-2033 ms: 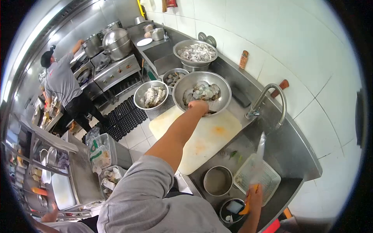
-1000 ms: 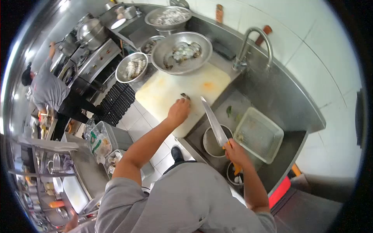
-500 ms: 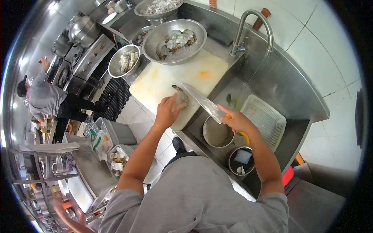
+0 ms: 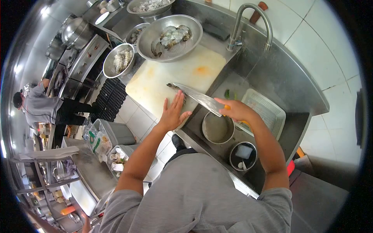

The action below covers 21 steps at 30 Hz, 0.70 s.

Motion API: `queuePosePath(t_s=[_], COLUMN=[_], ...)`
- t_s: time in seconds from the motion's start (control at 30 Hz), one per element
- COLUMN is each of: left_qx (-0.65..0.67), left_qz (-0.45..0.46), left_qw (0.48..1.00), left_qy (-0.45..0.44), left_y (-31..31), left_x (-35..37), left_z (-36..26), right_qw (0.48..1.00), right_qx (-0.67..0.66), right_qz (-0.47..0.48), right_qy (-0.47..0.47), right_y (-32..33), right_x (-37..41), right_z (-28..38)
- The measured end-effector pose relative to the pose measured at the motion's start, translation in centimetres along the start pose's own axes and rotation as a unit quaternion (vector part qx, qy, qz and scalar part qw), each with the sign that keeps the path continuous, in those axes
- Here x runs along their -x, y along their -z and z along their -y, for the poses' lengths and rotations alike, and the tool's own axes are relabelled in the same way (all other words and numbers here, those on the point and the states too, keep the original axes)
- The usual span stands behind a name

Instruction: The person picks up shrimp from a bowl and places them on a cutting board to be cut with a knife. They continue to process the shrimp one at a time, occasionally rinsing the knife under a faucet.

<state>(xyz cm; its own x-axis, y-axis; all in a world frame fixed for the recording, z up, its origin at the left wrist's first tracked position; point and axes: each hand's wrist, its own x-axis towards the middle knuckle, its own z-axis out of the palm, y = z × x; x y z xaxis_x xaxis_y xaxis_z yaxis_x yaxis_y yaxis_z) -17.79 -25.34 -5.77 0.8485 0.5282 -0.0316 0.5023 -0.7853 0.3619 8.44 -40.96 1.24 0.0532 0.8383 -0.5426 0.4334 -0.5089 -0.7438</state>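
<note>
My left hand [image 4: 173, 113] lies with its fingers stretched out over a raw shrimp [image 4: 170, 85] on the white cutting board [image 4: 145, 93]. Most of the shrimp is hidden under the palm and fingers; its dark end pokes out beyond the fingertips. In my right hand [image 4: 240, 111] is a kitchen knife [image 4: 202, 99] with a yellow handle. Its blade lies low across the board, the tip close to the shrimp's exposed end and the edge beside my left fingers. Whether the blade touches the shrimp is hard to see.
Beyond the board stand a wide steel bowl of shrimp [image 4: 144, 40], a smaller bowl of peeled shrimp [image 4: 108, 66] and another basin [image 4: 134, 8]. On the right, the sink holds a pot [image 4: 204, 130], a dark-filled bowl [image 4: 232, 161] and a white basket [image 4: 280, 124] below the faucet [image 4: 268, 29]. A co-worker [image 4: 42, 105] stands left.
My left hand has flattened over the shrimp, its fingers now straight. The knife has shifted slightly left and lower, closer to the shrimp. The co-worker's raised arm has come down.
</note>
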Motion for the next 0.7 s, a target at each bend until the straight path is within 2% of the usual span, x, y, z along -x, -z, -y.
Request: queuePosePath(t_s=[0.13,0.33,0.43,0.47,0.7], left_qx=[-0.009,-0.033,-0.031,-0.029,-0.051], left_qz=[0.0,-0.006,-0.01,-0.008,-0.027], left_qw=[1.0,0.999,0.999,1.0,0.998], left_qy=[-0.002,-0.005,-0.005,-0.003,-0.001], left_y=[0.1,0.0,-0.1,0.0,-0.1], left_x=[0.1,0.1,0.1,0.1,0.1], left_z=[-0.2,-0.4,-0.7,-0.8,-1.1], right_qw=[1.0,0.999,0.996,0.998,0.995], right_qx=[-0.003,-0.001,0.052,0.027,0.003], right_qz=[-0.008,-0.048,-0.073,-0.053,-0.088], right_qy=[0.015,-0.015,0.005,-0.037,-0.045], right_y=[-0.3,-2.6,-4.9,-5.3,-10.3], right_x=[1.3,5.5,6.9,7.6,10.0], right_z=[-1.0,-0.4,-0.8,-0.5,-0.3])
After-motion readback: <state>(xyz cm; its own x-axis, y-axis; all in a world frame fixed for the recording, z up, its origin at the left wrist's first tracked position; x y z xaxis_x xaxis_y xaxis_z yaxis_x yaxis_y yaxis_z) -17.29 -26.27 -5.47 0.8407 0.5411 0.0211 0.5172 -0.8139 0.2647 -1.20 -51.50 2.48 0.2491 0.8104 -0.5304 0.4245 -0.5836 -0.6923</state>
